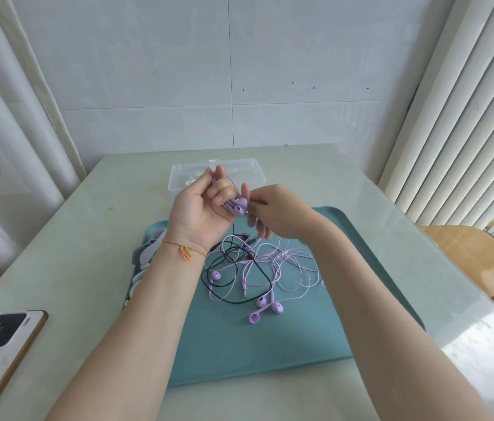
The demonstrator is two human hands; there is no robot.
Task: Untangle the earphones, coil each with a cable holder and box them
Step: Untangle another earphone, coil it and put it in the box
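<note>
Left hand point(200, 205) gripping coiled purple earphone point(237, 205) above clear box point(251, 168); right hand point(273, 208) pinching its thin cable. Light, limp, tangle-prone: holding near earbuds, avoiding tugging.

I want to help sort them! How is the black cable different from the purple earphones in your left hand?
The black cable lies loose on the teal tray, tangled with other purple cords; the purple earphones are lifted off the tray in the left hand. The black cable is dark and spread in wide loops; the purple earphones are pale and gathered together. Both are thin cords.
</note>
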